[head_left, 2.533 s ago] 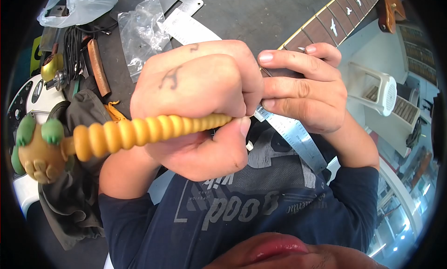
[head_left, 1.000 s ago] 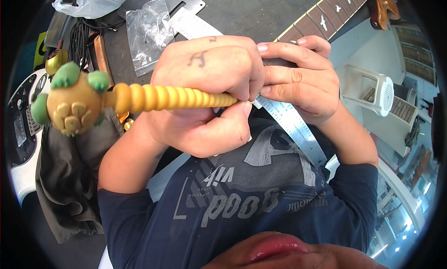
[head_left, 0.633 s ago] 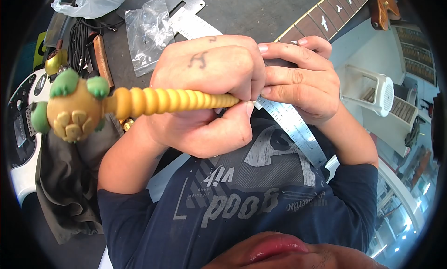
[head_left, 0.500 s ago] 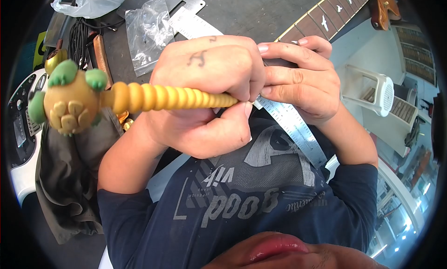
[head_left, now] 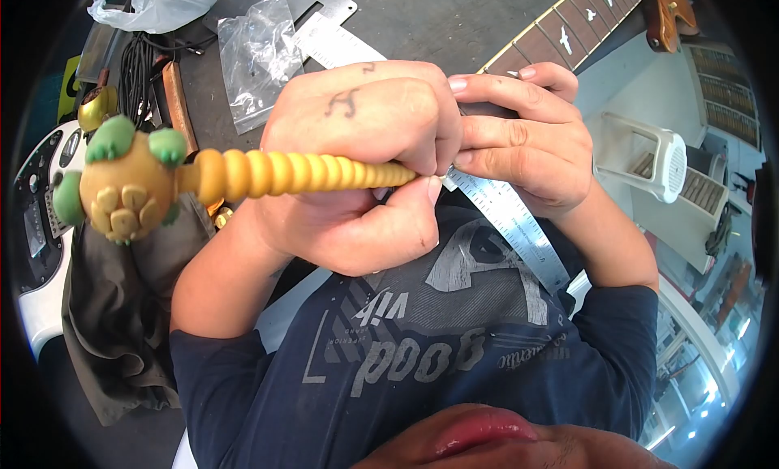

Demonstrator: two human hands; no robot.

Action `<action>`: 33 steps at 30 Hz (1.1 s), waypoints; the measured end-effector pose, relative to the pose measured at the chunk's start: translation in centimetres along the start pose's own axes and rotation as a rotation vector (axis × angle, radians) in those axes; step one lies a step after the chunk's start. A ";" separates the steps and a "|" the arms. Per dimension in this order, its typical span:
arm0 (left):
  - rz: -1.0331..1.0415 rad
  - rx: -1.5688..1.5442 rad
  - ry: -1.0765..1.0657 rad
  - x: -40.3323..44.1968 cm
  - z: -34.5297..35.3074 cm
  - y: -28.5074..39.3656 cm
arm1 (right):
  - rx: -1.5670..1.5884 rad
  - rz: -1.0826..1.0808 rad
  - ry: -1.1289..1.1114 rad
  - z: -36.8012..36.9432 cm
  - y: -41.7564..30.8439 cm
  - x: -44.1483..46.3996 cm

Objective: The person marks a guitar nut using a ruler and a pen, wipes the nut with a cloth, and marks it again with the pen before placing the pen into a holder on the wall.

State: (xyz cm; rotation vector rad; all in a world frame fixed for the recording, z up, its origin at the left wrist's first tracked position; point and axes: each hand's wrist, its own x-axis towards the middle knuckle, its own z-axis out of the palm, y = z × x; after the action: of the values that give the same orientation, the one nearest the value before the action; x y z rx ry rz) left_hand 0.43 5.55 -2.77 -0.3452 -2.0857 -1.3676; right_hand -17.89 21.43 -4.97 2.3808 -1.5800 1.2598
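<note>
Over the near end of the guitar fretboard (head_left: 531, 49): my two hands meet, the fretboard running away from them to the upper right, with pale bird-shaped inlays between its frets.
Left hand (head_left: 361, 157): fingers curled and clamped with the thumb around a pen-like tool (head_left: 300, 174); a small inked mark shows on the back of the hand.
Pen-like tool: ribbed and yellow, lying slantwise across my fist; its tan, green-footed knob sticks out to the left, and its tip is hidden by my fingers.
Right hand (head_left: 523, 144): fingers stretched toward the left one, the middle ones close together, the little finger slightly apart; my thumb is hidden, so I cannot tell whether it grips or only presses.
Steel ruler (head_left: 513, 225): one length slants from my right fingertips down over my dark T-shirt (head_left: 422, 323); a marked strip also shows above my left hand, the stretch between covered.
Bench (head_left: 434, 23): beyond my left hand lie a clear plastic bag (head_left: 260, 67) and a slotted metal plate (head_left: 337, 5).
Far left: black cable (head_left: 139, 71) beside a brown strip (head_left: 178, 108), dark cloth (head_left: 122, 307) nearer me.
</note>
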 end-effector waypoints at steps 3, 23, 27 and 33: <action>-0.004 0.005 -0.006 0.0 0.0 0.0 | 0.000 0.002 0.001 0.0 0.0 0.0; -0.012 -0.003 0.019 -0.1 0.1 0.0 | -0.007 -0.007 0.002 0.0 0.0 0.1; -0.016 -0.003 -0.006 -0.1 -0.1 0.1 | -0.007 -0.003 0.010 0.0 0.0 0.1; -0.011 0.006 0.014 -0.1 0.1 0.0 | -0.004 -0.005 0.006 0.0 0.0 0.1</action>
State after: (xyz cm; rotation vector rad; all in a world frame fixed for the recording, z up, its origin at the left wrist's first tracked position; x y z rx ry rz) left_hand 0.48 5.65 -2.82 -0.3211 -2.0828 -1.3669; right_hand -17.93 21.37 -4.94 2.3754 -1.5721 1.2599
